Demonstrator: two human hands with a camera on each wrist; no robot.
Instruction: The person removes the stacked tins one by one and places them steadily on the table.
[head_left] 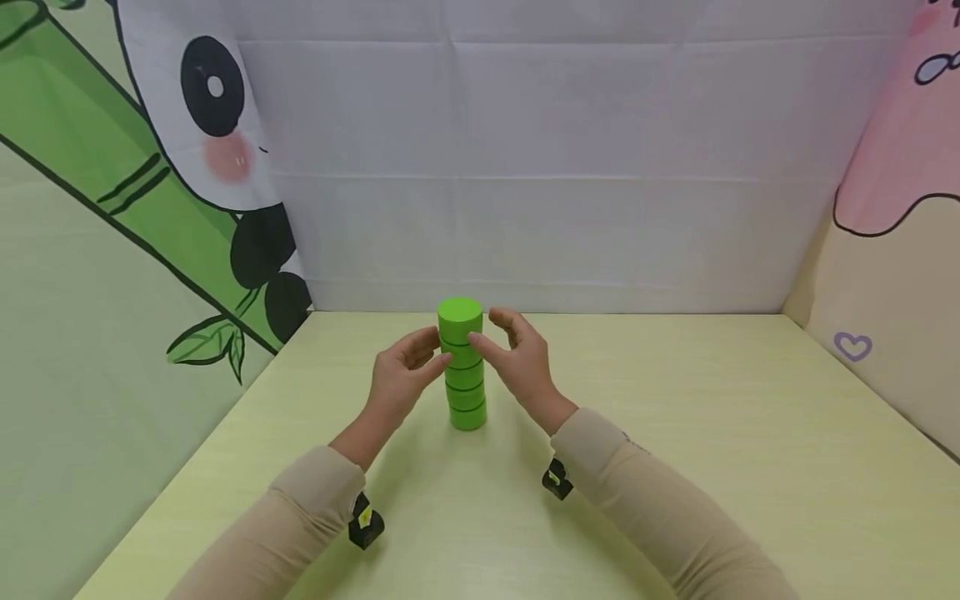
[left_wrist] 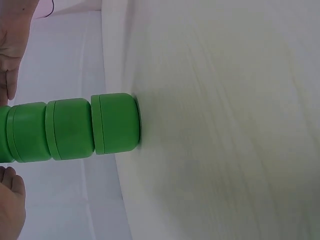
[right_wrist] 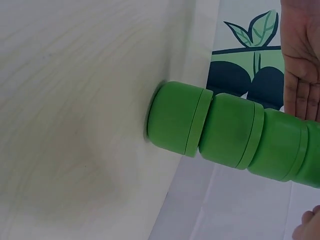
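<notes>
Green cylindrical pieces form a single upright stack (head_left: pixel 465 379), five visible in the head view, standing on the pale counter (head_left: pixel 675 417) near its middle. Pieces sit one on another with slight sideways offsets; the lowest rests on the counter surface. Both wrist views show a narrow band around each visible piece.

Left hand (head_left: pixel 401 371): located at the left side of the stack, fingers loosely bent and spread from the thumb, gripping nothing. Thumb tip overlaps the stack's near edge; contact cannot be confirmed.

Right hand (head_left: pixel 525 362): located at the right side, fingers relaxed and bent, gripping nothing. Thumb points to the joint below the top piece; whether it touches cannot be told.

Beige sleeves (head_left: pixel 637 492) cover both forearms. Small black devices (head_left: pixel 366 525) show beneath the cuffs. White cloth (head_left: pixel 540 167) hangs behind the counter. Panda artwork (head_left: pixel 150 100) is at left; a pink printed figure (head_left: pixel 892 150) is at right.
</notes>
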